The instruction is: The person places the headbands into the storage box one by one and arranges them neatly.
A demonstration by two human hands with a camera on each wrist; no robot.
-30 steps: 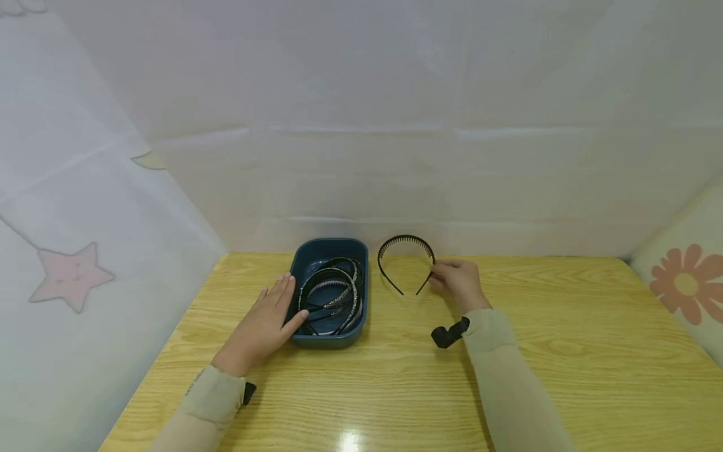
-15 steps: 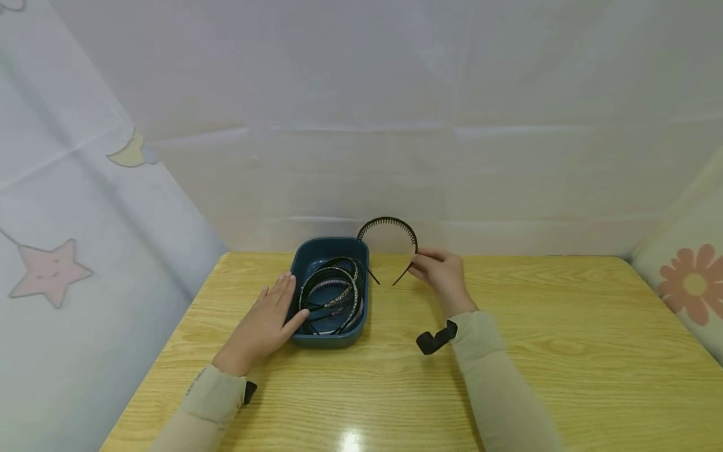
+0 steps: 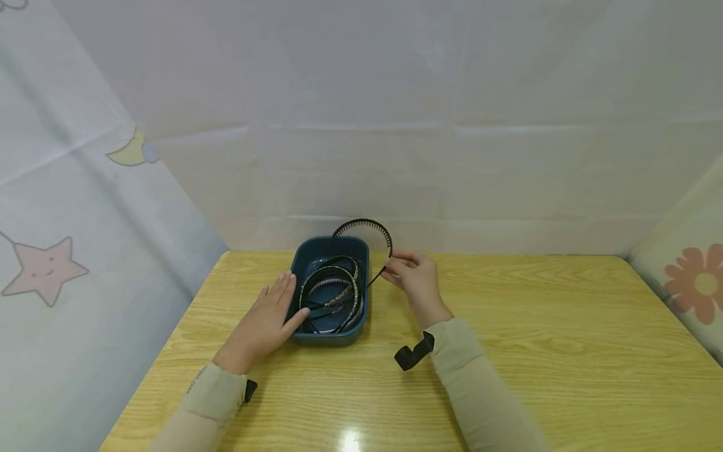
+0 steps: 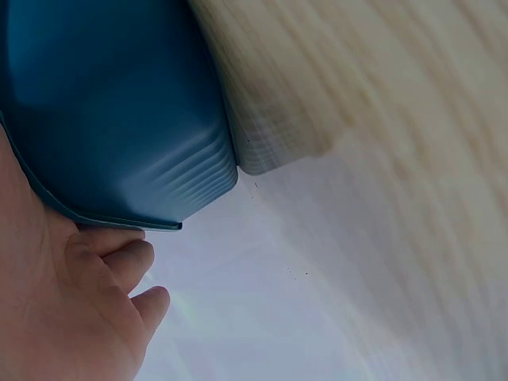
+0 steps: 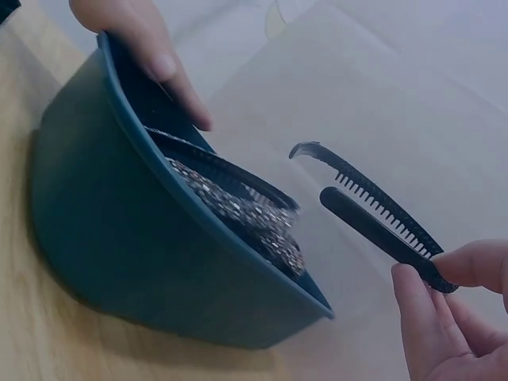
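Observation:
A black toothed headband (image 3: 367, 222) is pinched near one end by my right hand (image 3: 417, 279), raised over the right rim of a dark blue bin (image 3: 329, 340). In the right wrist view, thumb and fingers grip the headband (image 5: 389, 214) beside the bin, its teeth facing inward. Several headbands (image 3: 330, 295), some with glittery bands, lie piled inside the bin. My left hand (image 3: 262, 323) rests with straight fingers along the bin's left rim, the thumb reaching over the near left corner. The left wrist view shows that hand (image 4: 87, 309) against the bin's outer wall (image 4: 119, 119).
The bin stands on a wood-grain table (image 3: 536, 351) near its back edge. A pale sheet (image 3: 361, 125) hangs behind and at both sides, printed with a star (image 3: 48, 270) and a flower (image 3: 703, 282). Black straps (image 3: 415, 355) sit at the wrists.
My right hand has carried the black headband leftward, raising it from beside the bin to over its right rim. The left hand and the bin have stayed in place.

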